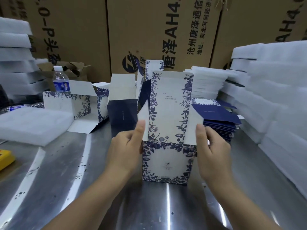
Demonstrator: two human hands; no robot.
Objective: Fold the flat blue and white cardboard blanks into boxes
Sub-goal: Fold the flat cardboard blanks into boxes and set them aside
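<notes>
The box [167,161] stands upright on the steel table [66,180], at the middle of the view and just in front of the person, its open top facing up. Its front panel is white, framed by a border of dark blue leaves and flowers, with a small mark and fine print near the centre that is too small to read. The tall lid flap [171,105] rises straight from the back wall, white inside a blue floral edging, with a few lines of tiny text. A plain white left side flap [144,117] and right side flap [193,125] stand up at either side. The left hand [126,146] grips the left flap, thumb laid on its inner face and fingers hidden behind the wall. The right hand [212,146] holds the right flap likewise, thumb at its edge and fingers curled round the outside; the two hands are apart, one on each side of the box. Just right of it lies a stack of flat blanks [219,120], dark blue side up. Behind on the left sit opened boxes [74,103], with a water bottle [60,80] beyond them. A foam sheet [33,125] lies at the left, foam stacks [274,97] rise at the right, and brown cartons [149,30] form a wall at the back.
</notes>
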